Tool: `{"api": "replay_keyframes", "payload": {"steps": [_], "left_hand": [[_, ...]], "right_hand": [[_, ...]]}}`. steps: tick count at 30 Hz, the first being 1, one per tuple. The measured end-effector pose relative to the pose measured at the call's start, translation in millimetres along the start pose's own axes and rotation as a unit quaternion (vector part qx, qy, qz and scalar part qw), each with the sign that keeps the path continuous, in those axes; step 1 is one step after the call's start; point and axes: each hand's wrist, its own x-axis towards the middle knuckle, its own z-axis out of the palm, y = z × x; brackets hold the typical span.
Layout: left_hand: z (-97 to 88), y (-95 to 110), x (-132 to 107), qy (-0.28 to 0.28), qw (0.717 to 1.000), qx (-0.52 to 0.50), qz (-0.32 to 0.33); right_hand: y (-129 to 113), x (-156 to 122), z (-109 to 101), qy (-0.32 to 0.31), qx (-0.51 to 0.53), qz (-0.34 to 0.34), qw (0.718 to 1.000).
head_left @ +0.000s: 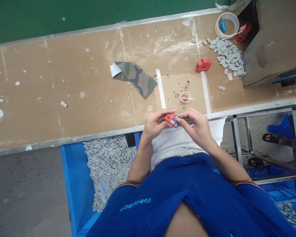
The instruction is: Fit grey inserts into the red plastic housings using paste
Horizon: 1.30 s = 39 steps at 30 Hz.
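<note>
Block (pixel 171 120), mostly red, sits pinched in your left hand (pixel 153 124); your right hand (pixel 198 125) pinches its other end, near the small cup (pixel 184 101).

On the desk (pixel 76 82), a cup (pixel 180 98) holds a stick (pixel 191 98), with a cloth (pixel 136 77) left and a block (pixel 203 65) far right. Farther right lie heaped tiles (pixel 228 56); behind, a tape roll (pixel 217 26) encircles a cone (pixel 222 27). At the near edge, the left hand (pixel 154 124) and right hand (pixel 196 126) hold a second block (pixel 172 119). Below left, a bin (pixel 76 184) contains more tiles.
</note>
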Motion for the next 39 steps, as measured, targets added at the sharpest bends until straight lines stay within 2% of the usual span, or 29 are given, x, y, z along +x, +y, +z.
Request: {"api": "replay_keyframes", "payload": {"steps": [4, 9, 13, 17, 19, 22, 27, 32, 39], "left_hand": [[0.8, -2, -2, 0.018, 1.000, 0.022, -0.001], [1.3, -1, -2, 0.015, 0.998, 0.057, -0.006], [-0.9, 0, 1, 0.004, 0.998, 0.065, 0.023], [-5.1, 0, 6, -0.021, 0.995, 0.035, 0.095], [-5.6, 0, 8, -0.027, 0.993, 0.027, 0.111], [-2.9, -2, 8, -0.014, 0.994, 0.007, 0.104], [3.5, -5, 2, -0.007, 0.997, -0.015, 0.079], [2.0, -1, 1, -0.042, 0.997, -0.016, 0.062], [-3.1, -1, -1, -0.041, 0.997, 0.037, 0.045]], "right_hand": [[1, 0, 4, 0.009, -0.048, -0.025, 0.998], [5, 2, 2, -0.026, -0.120, -0.074, 0.990], [7, 4, -1, -0.034, -0.073, -0.076, 0.994], [8, 7, -3, -0.052, 0.012, -0.039, 0.998], [9, 8, -3, -0.063, 0.032, -0.021, 0.997], [11, 7, -1, -0.037, 0.023, -0.015, 0.999], [17, 6, 5, 0.028, -0.024, -0.057, 0.998], [19, 10, 5, 0.014, -0.036, -0.048, 0.998], [19, 13, 3, -0.017, -0.016, -0.027, 0.999]]}}
